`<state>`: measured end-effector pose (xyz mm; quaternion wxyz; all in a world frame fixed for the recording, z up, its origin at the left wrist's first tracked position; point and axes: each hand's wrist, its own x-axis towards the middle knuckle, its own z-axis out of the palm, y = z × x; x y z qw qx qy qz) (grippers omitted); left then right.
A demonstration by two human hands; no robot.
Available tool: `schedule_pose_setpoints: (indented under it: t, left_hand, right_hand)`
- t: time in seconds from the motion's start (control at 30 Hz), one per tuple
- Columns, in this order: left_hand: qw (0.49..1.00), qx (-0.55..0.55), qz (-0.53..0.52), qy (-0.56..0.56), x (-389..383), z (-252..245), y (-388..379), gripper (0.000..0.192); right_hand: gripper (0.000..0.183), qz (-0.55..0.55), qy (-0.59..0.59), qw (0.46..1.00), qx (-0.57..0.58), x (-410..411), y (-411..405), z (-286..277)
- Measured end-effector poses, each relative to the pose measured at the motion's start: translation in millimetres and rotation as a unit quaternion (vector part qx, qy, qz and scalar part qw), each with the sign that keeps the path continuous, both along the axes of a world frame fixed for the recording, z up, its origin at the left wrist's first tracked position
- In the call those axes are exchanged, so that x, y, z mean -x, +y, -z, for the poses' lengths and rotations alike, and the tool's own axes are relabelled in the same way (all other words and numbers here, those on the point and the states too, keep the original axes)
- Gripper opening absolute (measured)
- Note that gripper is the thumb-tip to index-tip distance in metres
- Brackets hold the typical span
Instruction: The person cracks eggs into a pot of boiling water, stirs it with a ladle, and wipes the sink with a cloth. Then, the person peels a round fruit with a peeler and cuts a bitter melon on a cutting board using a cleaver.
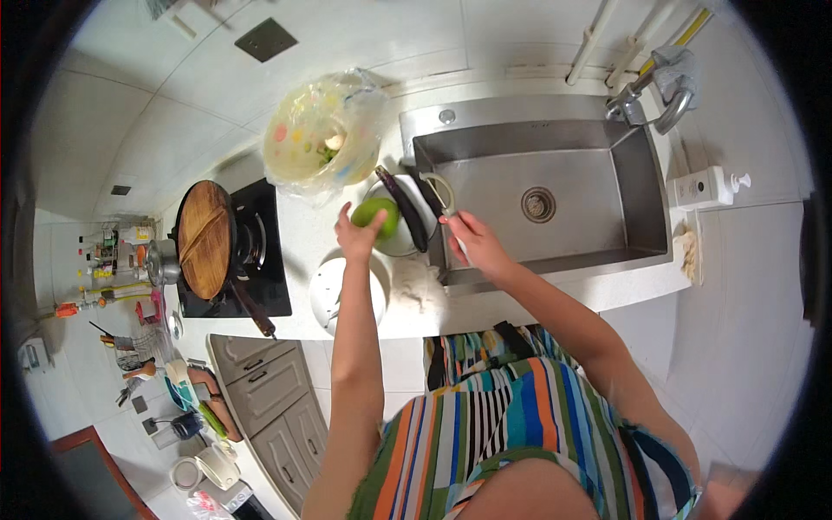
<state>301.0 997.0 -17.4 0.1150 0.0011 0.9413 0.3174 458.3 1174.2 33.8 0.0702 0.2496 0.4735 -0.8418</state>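
My left hand (356,237) grips a round green vegetable (385,218), with the thumb across its near side. Beneath and beside it shows a white plate (398,247), on which a dark purple eggplant (406,211) lies. A second dark eggplant (424,193) appears next to it, partly hidden by the peeler. My right hand (478,246) holds a peeler (443,188) with a cream frame and pale handle, over the left edge of the sink. The peeler is apart from the green vegetable. Below my left forearm sits a round white dish (323,292) with dark specks.
A bag-lined bin (325,136) holding vegetable scraps stands behind the plate. To the right is a steel sink (572,188) with a faucet (650,107). A wok with a wooden lid (205,240) rests on the black gas stove (276,286), its handle projecting toward the counter edge.
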Motion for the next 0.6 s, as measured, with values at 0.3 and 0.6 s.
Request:
schedule_pose_setpoints:
  t: [0.3,0.6]
  left_hand:
    - [0.906,0.328,0.266,-0.033,10,-19,25,0.1]
    - [0.981,0.053,0.165,-0.092,15,11,-26,0.083]
  right_hand:
    - [0.03,0.061,-0.015,0.98,-0.187,14,29,86]
    - [0.036,0.002,0.014,0.991,-0.133,55,-19,119]
